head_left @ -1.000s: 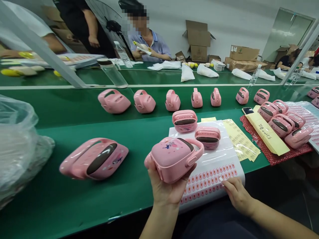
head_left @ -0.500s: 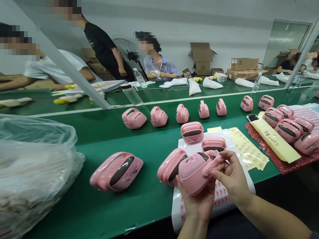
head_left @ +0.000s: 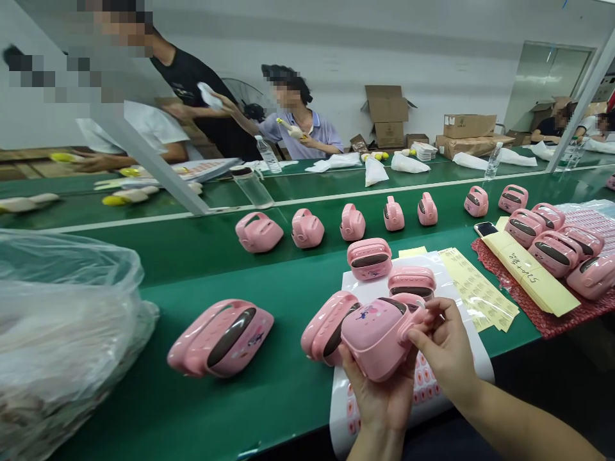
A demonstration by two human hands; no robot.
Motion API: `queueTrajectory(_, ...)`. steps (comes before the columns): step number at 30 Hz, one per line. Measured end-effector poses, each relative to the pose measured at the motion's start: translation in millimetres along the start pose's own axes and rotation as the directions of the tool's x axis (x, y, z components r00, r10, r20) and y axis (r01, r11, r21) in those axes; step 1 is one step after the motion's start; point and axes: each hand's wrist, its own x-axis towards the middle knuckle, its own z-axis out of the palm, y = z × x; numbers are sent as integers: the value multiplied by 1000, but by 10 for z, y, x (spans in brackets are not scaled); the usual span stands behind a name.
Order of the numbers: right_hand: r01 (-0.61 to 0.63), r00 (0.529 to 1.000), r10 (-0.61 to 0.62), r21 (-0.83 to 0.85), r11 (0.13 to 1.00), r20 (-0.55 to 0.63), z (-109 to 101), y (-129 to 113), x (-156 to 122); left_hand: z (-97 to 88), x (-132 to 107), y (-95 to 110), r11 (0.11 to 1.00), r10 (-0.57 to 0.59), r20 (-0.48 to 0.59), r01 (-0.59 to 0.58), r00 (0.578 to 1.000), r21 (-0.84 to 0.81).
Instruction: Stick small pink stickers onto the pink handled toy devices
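A pink portable speaker [head_left: 372,336] with a carrying handle, a dark panel and a printed pattern is tilted above the sticker sheet. My left hand [head_left: 382,397] grips it from below, fingers wrapped around its base. At the handle's side end, my right hand [head_left: 444,339] is closed, thumb and fingers pinching there. A small pale piece shows by its fingertips, too unclear to name. Beneath lies a white sheet [head_left: 340,410] bearing rows of small pink and red stickers. Close around the held speaker stand a left speaker [head_left: 331,326], a rear speaker [head_left: 369,259] and another speaker [head_left: 412,282].
One speaker [head_left: 223,339] sits apart at left, beside a large clear plastic bag [head_left: 72,346]. Several more line the green table [head_left: 192,416]. Yellow label sheets [head_left: 475,285], a phone [head_left: 486,228] and red bubble wrap [head_left: 533,314] lie right. Co-workers sit and stand across the table.
The held speaker has shifted slightly down and left, and my right fingers have closed in on its handle end. Across the table, a standing and a seated person now reach toward a white item.
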Motion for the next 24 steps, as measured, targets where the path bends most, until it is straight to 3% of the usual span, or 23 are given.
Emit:
queueTrajectory(7,249,968,-230,-302,920,96,-96,78,6,6,-2,29,1000,-25,-62,25,998,-1)
queueTrajectory(12,456,888,-407,-515,726,214,-159,20,88,-3,-7,32,997,-76,-66,77,995,10)
queueTrajectory(15,459,883,-406,-620,636,237,-328,29,141,-47,-45,79,991,-130,-113,133,985,22)
queueTrajectory(18,436,894,-379,-658,614,238,-659,162,47,-105,-89,185,993,-85,-150,97,985,74)
queueTrajectory(22,523,845,-250,-637,567,472,-1122,448,-312,-171,-118,343,990,41,-131,-22,991,142)
queueTrajectory(24,530,837,-224,-636,561,499,-1251,583,-476,-178,-118,376,982,100,-155,-72,983,174)
